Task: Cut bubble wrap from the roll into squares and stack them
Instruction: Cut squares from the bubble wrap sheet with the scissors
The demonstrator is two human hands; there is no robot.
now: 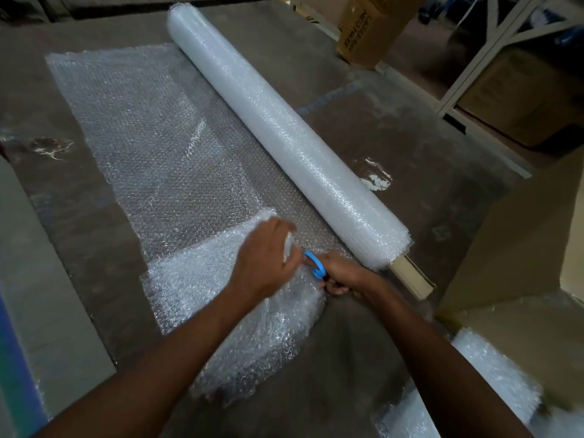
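A long roll of bubble wrap (284, 131) lies diagonally across the dark work surface (347, 358), its cardboard core (410, 278) sticking out at the near end. An unrolled sheet (151, 134) spreads to the left of the roll, and its near end is folded over on itself (202, 279). My left hand (265, 260) pinches the folded edge of the sheet. Beside it, my right hand (343, 275) grips blue-handled scissors (316, 263) at the sheet's near edge, close to the roll. The blades are hidden.
Cardboard boxes (366, 26) and a white shelf frame (474, 64) stand at the far right. A large cardboard piece (521, 248) rises at the right. More bubble wrap (493, 374) lies at the lower right. A blue-edged panel (12, 358) borders the left.
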